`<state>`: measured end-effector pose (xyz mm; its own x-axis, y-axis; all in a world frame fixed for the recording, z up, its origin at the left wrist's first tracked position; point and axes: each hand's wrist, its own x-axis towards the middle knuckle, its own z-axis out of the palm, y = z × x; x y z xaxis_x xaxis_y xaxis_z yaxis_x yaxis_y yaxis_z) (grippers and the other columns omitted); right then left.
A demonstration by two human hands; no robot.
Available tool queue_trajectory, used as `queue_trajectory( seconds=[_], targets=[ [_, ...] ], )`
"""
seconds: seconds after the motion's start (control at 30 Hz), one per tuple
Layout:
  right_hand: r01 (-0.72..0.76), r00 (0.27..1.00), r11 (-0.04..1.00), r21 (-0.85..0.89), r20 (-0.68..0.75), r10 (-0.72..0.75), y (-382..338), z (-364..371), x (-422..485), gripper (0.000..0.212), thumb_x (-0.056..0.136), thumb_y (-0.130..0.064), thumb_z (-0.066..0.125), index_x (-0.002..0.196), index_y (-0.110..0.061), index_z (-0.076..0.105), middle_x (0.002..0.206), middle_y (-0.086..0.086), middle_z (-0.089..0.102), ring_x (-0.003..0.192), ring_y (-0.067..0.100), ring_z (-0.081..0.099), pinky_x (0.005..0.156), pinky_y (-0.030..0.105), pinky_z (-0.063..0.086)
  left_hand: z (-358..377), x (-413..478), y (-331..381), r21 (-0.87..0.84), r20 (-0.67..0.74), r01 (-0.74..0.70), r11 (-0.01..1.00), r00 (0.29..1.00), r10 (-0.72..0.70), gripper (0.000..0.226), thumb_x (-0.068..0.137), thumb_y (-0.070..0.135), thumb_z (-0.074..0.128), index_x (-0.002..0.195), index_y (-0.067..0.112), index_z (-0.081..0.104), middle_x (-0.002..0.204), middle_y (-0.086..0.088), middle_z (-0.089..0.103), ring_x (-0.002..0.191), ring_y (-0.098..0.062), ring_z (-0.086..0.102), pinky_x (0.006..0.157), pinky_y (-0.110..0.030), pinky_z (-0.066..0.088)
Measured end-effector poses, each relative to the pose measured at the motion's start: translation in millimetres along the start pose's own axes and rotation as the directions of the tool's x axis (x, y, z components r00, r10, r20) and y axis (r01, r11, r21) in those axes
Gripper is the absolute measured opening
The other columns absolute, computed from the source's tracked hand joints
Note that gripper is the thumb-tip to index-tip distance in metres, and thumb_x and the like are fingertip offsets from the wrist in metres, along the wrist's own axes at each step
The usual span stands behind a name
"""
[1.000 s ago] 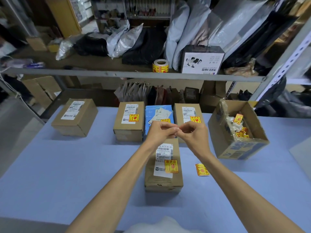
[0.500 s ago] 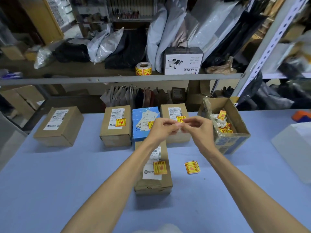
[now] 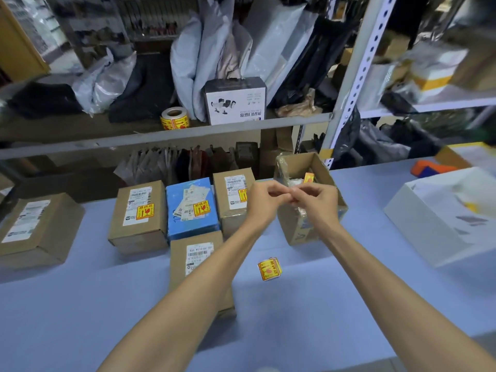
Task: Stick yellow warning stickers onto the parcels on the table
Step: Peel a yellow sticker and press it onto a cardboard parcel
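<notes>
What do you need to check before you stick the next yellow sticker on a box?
1. Sticker ready in the fingers: cannot tell. The left hand and right hand meet fingertip to fingertip; what they pinch is too small to see.
2. A box needing one: ok. The far-left parcel shows no yellow sticker.
3. Spares: ok. Some loose stickers lie on the table, and a roll stands on the shelf.
4. Already stickered: ok. The brown parcel and blue parcel each carry one.
5. Front box: cannot tell. The left forearm covers part of the nearest parcel.
</notes>
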<state>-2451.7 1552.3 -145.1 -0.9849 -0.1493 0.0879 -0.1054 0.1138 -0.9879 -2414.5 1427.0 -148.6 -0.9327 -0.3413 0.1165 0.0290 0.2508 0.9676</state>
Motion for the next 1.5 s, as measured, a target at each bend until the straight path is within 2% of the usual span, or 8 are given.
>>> queue_trajectory(
  seconds=[0.17,0.33,0.5,0.63,0.93,1.17,1.37,1.5],
  targets=[
    [0.041,0.998,0.966,-0.254,0.05,-0.029,4,-30,32,0.004,0.08,-0.009,0.073,0.08,-0.01,0.076,0.073,0.004,0.073,0.068,0.014,0.07,0.061,0.02,0.056,16,32,-6,0.269,0.219,0.007,0.963,0.973,-0.068,0.019,0.073,0.017,0.081,0.091,0.016,0.077,0.083,0.003,0.074,0.08,-0.011,0.069,0.08,-0.036,0.058],
    [0.112,0.992,0.856,-0.504,0.103,-0.07,7,-41,64,0.011,0.075,-0.003,0.074,0.081,-0.011,0.076,0.076,-0.001,0.07,0.07,0.005,0.065,0.063,0.019,0.052,30,66,9,0.706,0.307,-0.187,0.684,0.95,-0.058,0.038,0.078,0.027,0.077,0.114,0.018,0.068,0.106,-0.003,0.07,0.099,-0.022,0.063,0.084,-0.036,0.053],
    [0.219,0.974,0.725,-0.652,0.188,-0.125,3,-47,92,0.022,0.078,0.006,0.066,0.087,-0.012,0.075,0.085,0.0,0.071,0.08,0.015,0.064,0.076,0.036,0.056,46,94,30,0.825,0.367,-0.3,0.48,0.929,-0.052,0.041,0.079,0.027,0.074,0.117,0.017,0.062,0.111,-0.005,0.065,0.1,-0.026,0.061,0.073,-0.034,0.048],
    [0.223,0.963,0.726,-0.65,0.261,-0.063,-1,-52,107,0.038,0.07,0.017,0.058,0.094,-0.007,0.075,0.093,0.005,0.071,0.088,0.015,0.062,0.075,0.029,0.053,49,108,31,0.832,0.328,-0.248,0.497,0.941,-0.08,0.036,0.076,0.034,0.076,0.104,0.016,0.063,0.103,-0.004,0.065,0.094,-0.025,0.061,0.07,-0.034,0.047],
    [0.249,0.95,0.722,-0.645,0.308,-0.053,-3,-42,94,0.024,0.076,0.003,0.067,0.097,-0.008,0.073,0.094,0.005,0.071,0.09,0.017,0.064,0.079,0.032,0.056,31,90,14,0.81,0.243,-0.15,0.567,0.966,-0.092,0.03,0.077,0.031,0.075,0.102,0.016,0.065,0.1,-0.006,0.067,0.09,-0.025,0.064,0.078,-0.039,0.055],
    [0.37,0.83,0.744,-0.557,0.557,0.004,6,35,38,0.035,0.077,0.009,0.052,0.099,-0.007,0.074,0.098,0.005,0.072,0.094,0.017,0.066,0.083,0.033,0.055,-35,18,-29,0.71,0.063,0.115,0.695,0.972,-0.225,0.031,0.081,0.029,0.072,0.107,0.015,0.064,0.101,-0.004,0.066,0.094,-0.021,0.062,0.076,-0.033,0.051],
    [0.327,0.743,0.791,-0.516,0.658,0.122,34,90,-22,0.019,0.076,0.003,0.057,0.088,-0.002,0.071,0.089,0.013,0.071,0.087,0.027,0.065,0.079,0.045,0.055,-88,-55,-72,0.602,-0.169,0.351,0.717,0.934,-0.315,0.053,0.08,-0.006,0.059,0.13,0.006,0.051,0.132,-0.012,0.044,0.118,-0.029,0.051,0.095,-0.035,0.045],
    [0.308,0.73,0.786,-0.536,0.663,0.166,53,103,-46,0.017,0.074,-0.001,0.06,0.089,-0.001,0.066,0.085,0.008,0.067,0.084,0.027,0.063,0.072,0.039,0.051,-106,-96,-92,0.562,-0.297,0.43,0.706,0.902,-0.313,0.059,0.079,0.001,0.063,0.135,0.01,0.046,0.135,-0.008,0.042,0.125,-0.026,0.045,0.099,-0.029,0.037]
  ],
)
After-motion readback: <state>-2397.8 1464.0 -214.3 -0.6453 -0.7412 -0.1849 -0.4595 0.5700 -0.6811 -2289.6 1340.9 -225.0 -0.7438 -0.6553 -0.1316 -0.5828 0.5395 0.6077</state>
